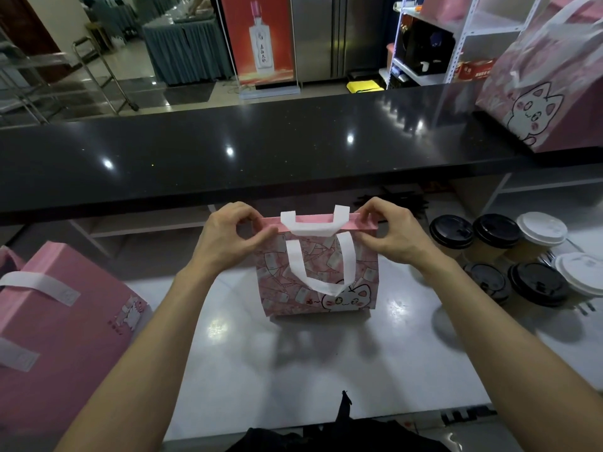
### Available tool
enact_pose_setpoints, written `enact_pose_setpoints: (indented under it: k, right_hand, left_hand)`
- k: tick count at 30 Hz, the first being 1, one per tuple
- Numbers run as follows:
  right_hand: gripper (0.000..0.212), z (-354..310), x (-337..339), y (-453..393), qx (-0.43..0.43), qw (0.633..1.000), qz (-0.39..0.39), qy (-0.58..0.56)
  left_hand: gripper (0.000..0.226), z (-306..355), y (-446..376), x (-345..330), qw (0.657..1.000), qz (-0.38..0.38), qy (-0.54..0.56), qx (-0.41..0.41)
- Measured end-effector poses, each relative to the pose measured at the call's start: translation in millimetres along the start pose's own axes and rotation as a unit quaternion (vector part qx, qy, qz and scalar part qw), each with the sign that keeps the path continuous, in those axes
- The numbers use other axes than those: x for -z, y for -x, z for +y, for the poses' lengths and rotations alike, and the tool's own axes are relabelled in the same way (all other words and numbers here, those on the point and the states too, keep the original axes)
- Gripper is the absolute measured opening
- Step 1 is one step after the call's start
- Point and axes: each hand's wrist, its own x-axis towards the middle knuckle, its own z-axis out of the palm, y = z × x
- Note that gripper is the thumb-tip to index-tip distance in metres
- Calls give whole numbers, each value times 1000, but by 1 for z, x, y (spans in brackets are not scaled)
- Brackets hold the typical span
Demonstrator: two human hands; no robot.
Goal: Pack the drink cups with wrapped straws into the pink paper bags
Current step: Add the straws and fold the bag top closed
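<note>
A pink paper bag (362, 282) with a cat print and white handles stands upright in the middle of the grey worktop (326, 370). Its top edge is folded flat. My left hand (233, 236) pinches the left end of that fold and my right hand (393, 234) pinches the right end. Several drink cups (496, 243) with black or white lids stand on the worktop to the right of the bag. No straws are visible.
Another pink bag (65, 324) sits at the left edge of the worktop. A third pink bag (548, 86) rests on the raised black counter (228, 151) at the far right. White shelving (470, 31) stands behind it.
</note>
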Motion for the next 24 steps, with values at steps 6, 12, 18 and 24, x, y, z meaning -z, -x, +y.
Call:
enact_pose_setpoints:
  k: [6, 12, 18, 24]
  right_hand:
    - [36, 1, -1, -6, -3, 1000, 2, 2]
    - [14, 9, -7, -14, 54, 997, 4, 63]
    - [6, 12, -7, -16, 68, 995, -1, 77]
    - [9, 15, -8, -20, 68, 995, -25, 73]
  left_hand:
    - [33, 12, -8, -1, 1000, -27, -6, 11]
    - [19, 17, -10, -3, 997, -67, -38, 8]
    - [20, 20, -8, -8, 994, -42, -97, -7]
    - [26, 35, -9, -20, 997, -74, -14, -1]
